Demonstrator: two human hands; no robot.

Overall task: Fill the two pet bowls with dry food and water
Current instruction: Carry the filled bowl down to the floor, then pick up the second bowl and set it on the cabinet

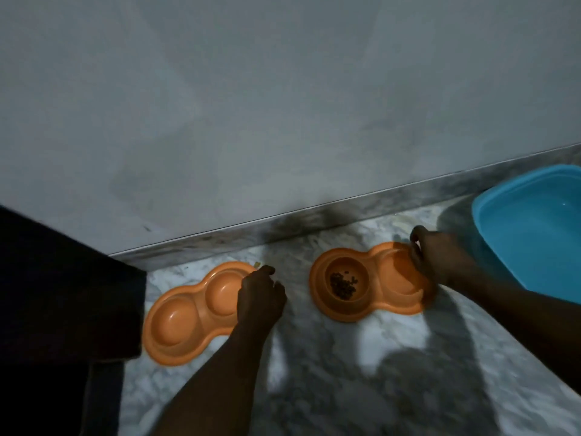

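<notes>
Two orange double pet bowls lie on the marble floor by the wall. The left bowl (176, 319) has both cups empty. My left hand (261, 297) rests at its right end with fingers curled over the rim. The right bowl (345, 306) holds a small heap of dark dry food (342, 284) in its left cup; its right cup looks empty. My right hand (440, 259) grips the right end of that bowl, fingers curled round the rim.
A blue plastic tub (534, 228) with water stands at the right, close behind my right hand. A grey wall and marble skirting (283, 231) run behind the bowls. A dark object (63, 294) fills the left side.
</notes>
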